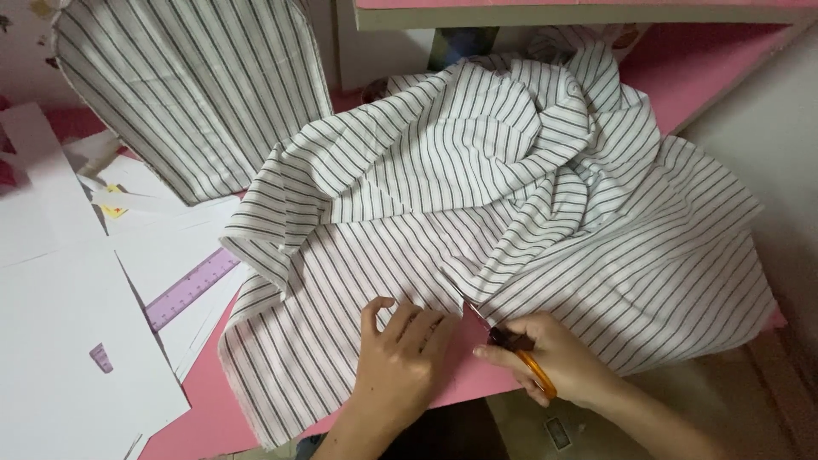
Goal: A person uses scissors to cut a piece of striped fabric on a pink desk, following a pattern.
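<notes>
surface: pink table [213, 417], seen from above, with a pale wall or cabinet face along its far edge. landmark for all positions: the large white fabric with dark pinstripes [511, 204], which covers the middle and right of the table and is bunched into folds at its far part.

left hand [400, 358]: lies palm down on the near edge of the fabric, fingers spread fairly wide, pressing the cloth flat against the table. it grips nothing.

right hand [562, 358]: just right of the left hand, at the near edge of the fabric, closed around the handles of a pair of scissors with orange handles [520, 349]. the blades point away from the person and into the cloth; a cut runs up from the near hem, and bare pink table shows in the gap between the two cut edges. how far the blades are apart cannot be told.

left of the fabric: a purple ruler [192, 290] lies at a slant, partly under white paper sheets [60, 332] that spread across that side of the table.

beyond the fabric's left corner: a separate cut piece of the same striped cloth [196, 85], lying flat, with straight sides and a rounded corner.
</notes>
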